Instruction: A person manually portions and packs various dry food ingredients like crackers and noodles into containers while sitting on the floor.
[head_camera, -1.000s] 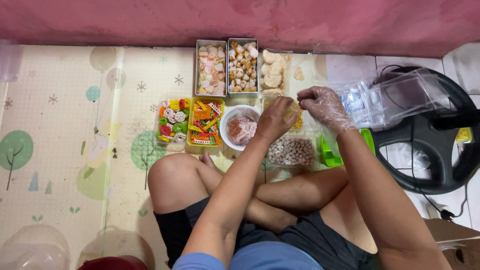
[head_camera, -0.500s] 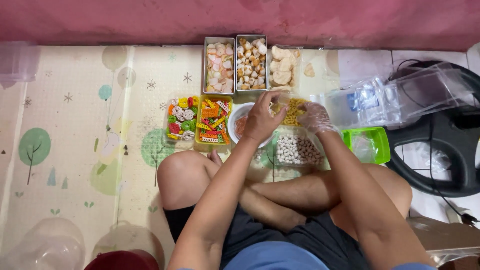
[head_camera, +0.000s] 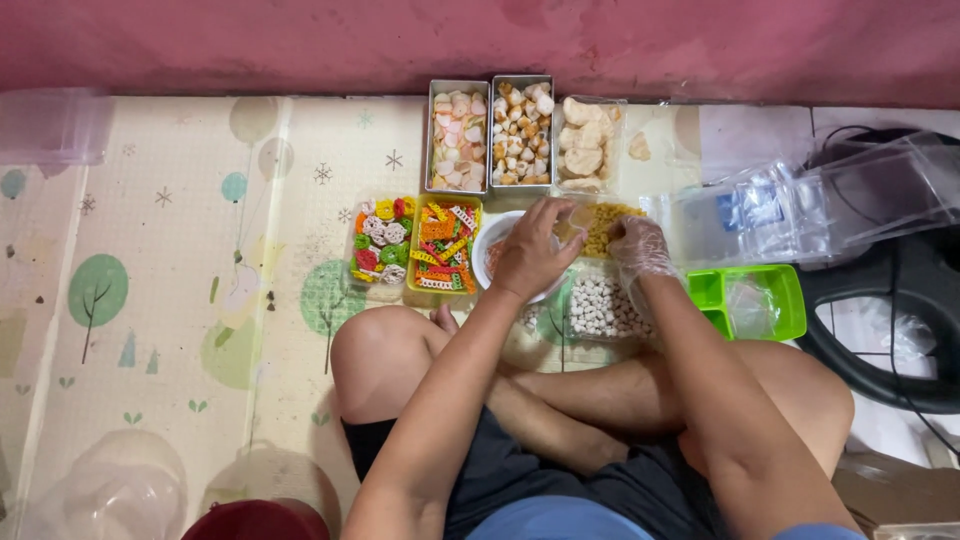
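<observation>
A person sits cross-legged on a patterned floor mat (head_camera: 180, 300), and the snack containers are ranged in an arc just past the knees, probably so each is in easy reach of either hand.

Furthest left is a clear tub (head_camera: 379, 244) of multicoloured flower-shaped crackers, touching a yellow tray (head_camera: 443, 246) of orange, red and green stick crackers. Next comes a white bowl (head_camera: 492, 250), largely covered by the left hand (head_camera: 533, 257), which hovers over it with fingers curled, pinching something small at the tips; what it holds is too small to tell. Just right, the right hand (head_camera: 640, 247), in a thin clear glove, rests half closed at the edge of a container of yellow pieces (head_camera: 608, 226), above a bag of white pellets (head_camera: 600, 308).

Toward the mat's far edge stand two metal tins (head_camera: 490, 133) and a clear pack of pale chips (head_camera: 586, 145). Further right lie a green tray (head_camera: 750, 298), clear plastic bags (head_camera: 800, 205) and a black fan (head_camera: 900, 330), crowding that side.
</observation>
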